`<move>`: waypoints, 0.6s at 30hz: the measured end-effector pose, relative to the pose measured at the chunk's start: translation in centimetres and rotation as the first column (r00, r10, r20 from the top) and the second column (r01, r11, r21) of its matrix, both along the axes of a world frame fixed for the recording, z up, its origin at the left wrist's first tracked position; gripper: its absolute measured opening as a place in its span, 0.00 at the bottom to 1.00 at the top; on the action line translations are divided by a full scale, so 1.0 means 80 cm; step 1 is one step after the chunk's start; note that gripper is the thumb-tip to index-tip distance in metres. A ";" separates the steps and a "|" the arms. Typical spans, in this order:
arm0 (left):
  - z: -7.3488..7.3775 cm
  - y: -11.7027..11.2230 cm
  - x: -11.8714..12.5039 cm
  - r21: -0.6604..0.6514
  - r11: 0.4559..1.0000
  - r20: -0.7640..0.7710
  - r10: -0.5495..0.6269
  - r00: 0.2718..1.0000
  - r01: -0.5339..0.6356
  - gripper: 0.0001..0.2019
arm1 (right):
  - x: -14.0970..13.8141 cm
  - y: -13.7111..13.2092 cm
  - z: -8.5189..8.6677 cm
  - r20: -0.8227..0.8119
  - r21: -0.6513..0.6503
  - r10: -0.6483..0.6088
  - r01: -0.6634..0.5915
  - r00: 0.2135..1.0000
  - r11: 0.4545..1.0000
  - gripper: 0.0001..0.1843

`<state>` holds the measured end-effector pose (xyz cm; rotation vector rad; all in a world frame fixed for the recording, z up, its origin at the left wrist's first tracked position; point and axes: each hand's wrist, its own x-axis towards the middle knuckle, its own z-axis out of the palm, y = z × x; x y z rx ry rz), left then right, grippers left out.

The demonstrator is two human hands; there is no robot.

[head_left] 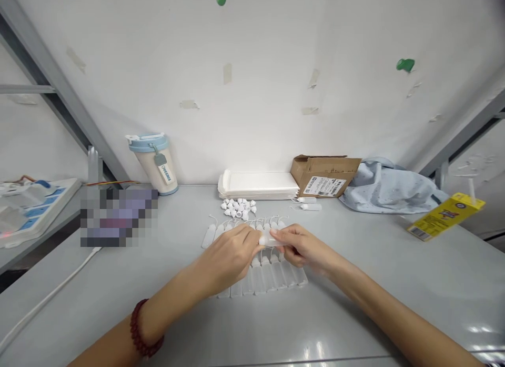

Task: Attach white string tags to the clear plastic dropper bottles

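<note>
Between my hands, over the middle of the table, lies a small frosted plastic tube [270, 241] held sideways. My left hand [232, 254] is closed, its fingertips pinching the tube's white left end. Its other end sits between the thumb and curled fingers of my right hand [298, 244]. Beneath the hands, several similar flat, translucent tubes [272, 277] lie side by side in two rows, with white tops and thin strings. My left hand partly covers both rows. Behind them is a small heap of white caps [239, 206].
A stack of white trays [258, 184] stands against the wall beside an open cardboard box [329, 176], with two more tubes in front. Blue cloth [389, 188] and a yellow drink carton [445, 216] are right. Left are a tumbler [153, 164], a blurred-out device [120, 218] and a power strip [43, 211].
</note>
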<state>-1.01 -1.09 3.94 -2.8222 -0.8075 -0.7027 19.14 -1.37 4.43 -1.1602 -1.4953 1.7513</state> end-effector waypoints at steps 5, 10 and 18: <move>-0.003 0.015 -0.005 -0.268 0.960 0.146 0.127 0.981 -0.085 0.08 | 0.027 0.024 0.005 0.063 0.171 -0.143 0.130 0.988 0.977 0.26; -0.006 0.038 -0.016 -0.306 0.918 0.239 0.332 0.913 -0.254 0.10 | 0.088 0.056 0.012 0.320 0.433 -0.437 0.280 0.840 0.856 0.25; -0.011 0.058 -0.028 -0.335 0.867 0.244 0.457 0.855 -0.368 0.09 | 0.157 0.078 -0.001 0.550 0.412 -0.410 0.192 0.727 0.891 0.24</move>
